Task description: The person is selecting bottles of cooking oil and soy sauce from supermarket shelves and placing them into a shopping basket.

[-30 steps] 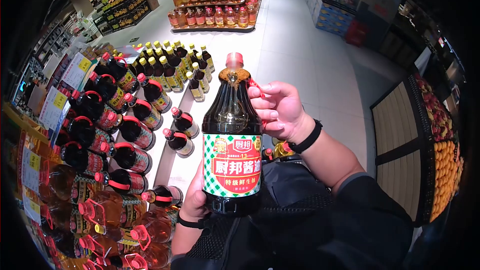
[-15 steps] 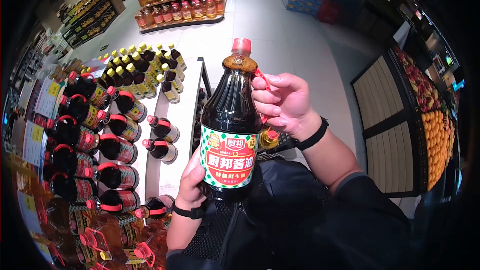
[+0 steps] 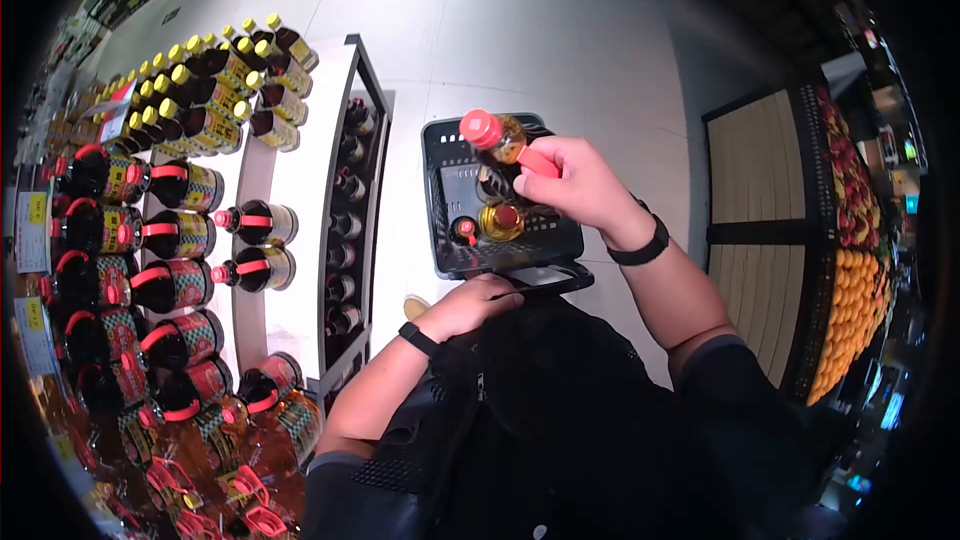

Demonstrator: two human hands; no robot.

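My right hand (image 3: 580, 185) is closed around the red carry handle of a dark soy sauce bottle (image 3: 512, 136) with a red cap. The bottle hangs over the far part of a dark grey shopping basket (image 3: 433, 175), its lower body mostly hidden by the cap and hand. My left hand (image 3: 468, 306) is wrapped on the basket's black handle (image 3: 555, 286) at the near side. Inside the basket stand a yellow oil bottle (image 3: 503, 224) with a dark red cap and a dark bottle (image 3: 463, 231) with a red top.
To the left, a white display shelf (image 3: 300, 175) carries rows of red-handled soy sauce bottles (image 3: 180, 235) and yellow-capped bottles (image 3: 205, 105). More bottles (image 3: 345, 220) fill its side rack. At the right stands a slatted fruit stand (image 3: 755, 180) with orange fruit (image 3: 848, 315). Pale tiled floor (image 3: 500, 30) lies ahead.
The soy sauce bottle has moved from in front of my chest down over the basket. My left hand has let go of its base and taken the basket handle. The view has tilted down.
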